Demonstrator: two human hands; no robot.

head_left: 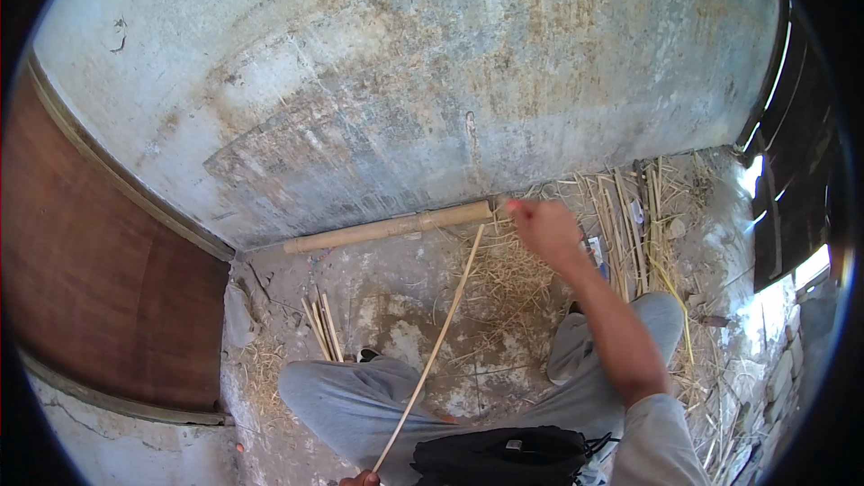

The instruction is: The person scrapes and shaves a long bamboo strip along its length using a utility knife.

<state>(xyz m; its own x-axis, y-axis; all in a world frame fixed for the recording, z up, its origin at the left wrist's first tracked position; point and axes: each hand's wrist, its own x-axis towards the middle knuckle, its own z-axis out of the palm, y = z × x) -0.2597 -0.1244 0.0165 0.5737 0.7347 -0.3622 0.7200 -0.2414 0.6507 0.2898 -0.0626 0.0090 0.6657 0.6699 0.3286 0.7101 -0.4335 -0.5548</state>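
Note:
My left hand shows only at the bottom edge, its fingers closed on the lower end of a long thin bamboo strip. The strip slants up and away to the right, across my lap. Out in front, past the strip's far tip, my right hand is raised with its fingers curled closed. A small reddish spot shows at its fingertips; what it holds, if anything, I cannot make out. The right hand is apart from the strip. Below it lies a heap of pale shavings on the floor.
A thick bamboo pole lies along the foot of the stained wall. Several cut strips lean by my left knee; more long strips lie at the right. A black bag rests on my lap. A brown panel stands left.

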